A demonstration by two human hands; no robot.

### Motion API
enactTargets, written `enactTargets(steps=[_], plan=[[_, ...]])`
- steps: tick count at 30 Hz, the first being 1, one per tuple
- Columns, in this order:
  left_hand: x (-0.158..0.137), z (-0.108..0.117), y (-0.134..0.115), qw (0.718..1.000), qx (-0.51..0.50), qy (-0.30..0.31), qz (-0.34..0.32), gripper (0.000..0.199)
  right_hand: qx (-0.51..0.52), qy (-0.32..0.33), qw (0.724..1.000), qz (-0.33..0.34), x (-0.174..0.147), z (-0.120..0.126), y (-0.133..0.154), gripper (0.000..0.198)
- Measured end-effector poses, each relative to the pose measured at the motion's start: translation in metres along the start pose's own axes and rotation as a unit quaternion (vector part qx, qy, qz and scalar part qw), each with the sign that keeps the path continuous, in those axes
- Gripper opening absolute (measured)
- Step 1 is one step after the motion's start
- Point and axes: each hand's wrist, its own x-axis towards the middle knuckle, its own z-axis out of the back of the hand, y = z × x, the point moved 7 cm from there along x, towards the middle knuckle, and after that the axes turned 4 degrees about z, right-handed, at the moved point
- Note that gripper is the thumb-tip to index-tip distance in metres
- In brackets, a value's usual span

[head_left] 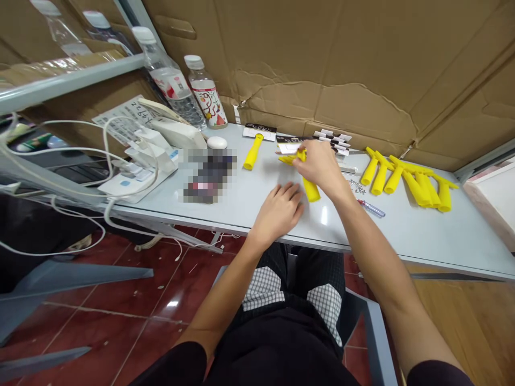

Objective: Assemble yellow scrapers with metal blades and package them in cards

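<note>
My right hand [319,163] is closed on the upper end of a yellow plastic handle [311,190], whose lower end shows below the palm. Its fingertips are close to a black-and-white card [289,145]; whether they touch it I cannot tell. My left hand [281,209] lies palm down on the table near the front edge, fingers stretched out, holding nothing. Further left, another yellow handle [252,153] lies against a second black-and-white card [260,132]. Small metal screws [357,186] and a screwdriver with a clear handle [373,208] lie right of my right wrist.
Several yellow handles [414,179] lie on the right of the table [454,241]. More cards [336,140] are stacked at the back. Leftward are a blurred-out object [209,177], a white oval case [217,142], a power strip [132,182] with cables, and bottles [207,96]. Cardboard [322,53] stands behind.
</note>
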Motion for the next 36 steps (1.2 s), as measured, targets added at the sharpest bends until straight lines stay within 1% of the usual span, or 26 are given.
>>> enactTargets(steps=[3,6,8,10,12,15,21,23,25,27,29,30,32,34,36], plan=[[0.000,0.001,-0.001,1.000,0.023,-0.006,-0.003,0.041,0.022,0.006,1.000,0.012,0.049,-0.025,0.019,0.037],[-0.001,0.001,-0.003,0.999,0.033,-0.009,-0.003,0.042,0.030,0.012,0.999,0.018,0.094,-0.052,0.036,0.037],[-0.001,0.001,-0.003,1.000,0.031,-0.007,-0.003,0.038,0.038,0.009,0.999,0.011,0.119,-0.067,0.043,0.037],[-0.001,0.002,-0.003,1.000,0.028,-0.008,-0.002,0.033,0.047,0.014,0.999,-0.008,0.137,-0.082,0.047,0.037],[-0.001,0.003,-0.003,0.999,0.029,-0.014,-0.006,0.030,0.058,0.027,0.998,-0.023,0.148,-0.095,0.050,0.037],[-0.002,0.004,-0.003,0.999,0.030,-0.022,-0.017,0.028,0.066,0.042,0.996,-0.032,0.155,-0.108,0.051,0.039],[-0.001,0.005,-0.003,0.999,0.012,-0.027,-0.011,0.026,0.072,0.051,0.995,-0.047,0.158,-0.113,0.043,0.042],[-0.001,0.004,-0.002,1.000,0.009,-0.026,-0.005,0.027,0.074,0.049,0.995,-0.045,0.155,-0.110,0.041,0.042],[-0.002,0.003,0.000,0.999,0.004,-0.033,-0.002,0.030,0.070,0.038,0.996,-0.037,0.147,-0.100,0.036,0.041],[-0.005,0.003,0.002,0.999,-0.007,-0.048,0.000,0.032,0.048,0.016,0.998,-0.024,0.131,-0.082,0.026,0.040],[-0.007,0.004,0.005,0.998,-0.021,-0.060,0.002,0.032,0.009,-0.015,1.000,-0.014,0.106,-0.056,0.006,0.039],[-0.009,0.005,0.006,0.998,-0.025,-0.063,0.002,0.032,-0.011,-0.024,0.999,-0.019,0.091,-0.042,-0.010,0.038],[-0.010,0.005,0.008,0.998,-0.024,-0.062,0.004,0.031,-0.045,-0.028,0.998,-0.042,0.056,-0.014,-0.053,0.036],[-0.010,0.005,0.008,0.998,-0.020,-0.056,0.004,0.031,-0.079,-0.039,0.991,-0.101,0.018,0.016,-0.111,0.035],[-0.009,0.006,0.008,0.998,-0.024,-0.049,0.008,0.033,-0.112,-0.045,0.978,-0.171,-0.018,0.041,-0.174,0.039]])
